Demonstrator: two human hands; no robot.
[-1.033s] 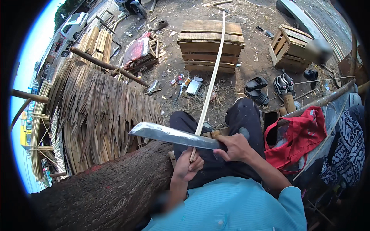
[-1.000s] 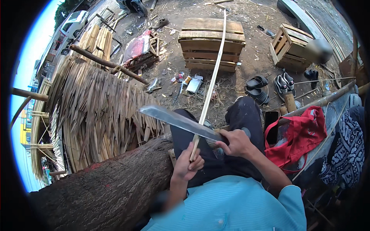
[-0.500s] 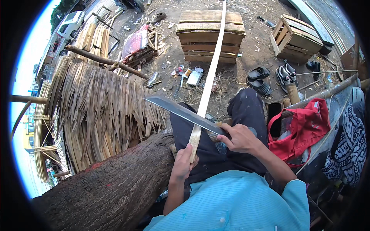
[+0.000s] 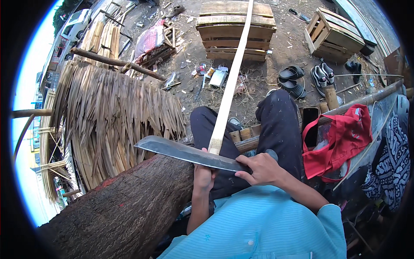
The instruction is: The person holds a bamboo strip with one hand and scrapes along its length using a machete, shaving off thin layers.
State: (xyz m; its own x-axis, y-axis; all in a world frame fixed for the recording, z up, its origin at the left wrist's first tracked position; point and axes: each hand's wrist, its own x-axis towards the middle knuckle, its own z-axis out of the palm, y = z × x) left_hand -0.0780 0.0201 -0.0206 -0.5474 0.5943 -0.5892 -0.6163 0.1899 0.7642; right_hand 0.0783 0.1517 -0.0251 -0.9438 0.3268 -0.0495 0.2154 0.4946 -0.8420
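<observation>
Note the pale split strip (image 4: 233,82), running from the lap toward twelve o'clock and crossing the slatted wooden crate (image 4: 220,32) in view, though hard to tell whether touching it. See its near end clasped in the left hand (image 4: 202,177), partly hidden under the machete (image 4: 181,152), with a digit just beyond the blade. See the right hand (image 4: 258,167) closed around the handle end of the machete, with the tip pointing toward about ten o'clock. Before pressing, best draw that digit well clear of the blade and pinch the strip firmly enough to prevent rolling. Hard to tell from here whether the blade touches the strip; probably best to lay it nearly flat, with light, even strokes rather than force. Turn the cutting edge away from the dark-trousered legs (image 4: 279,125) and the grasping fingers. Steady both elbows, and hold the blade tip off the bark-covered log (image 4: 129,207) toward eight o'clock and the strokes short of the red bag (image 4: 340,142) toward three o'clock.
</observation>
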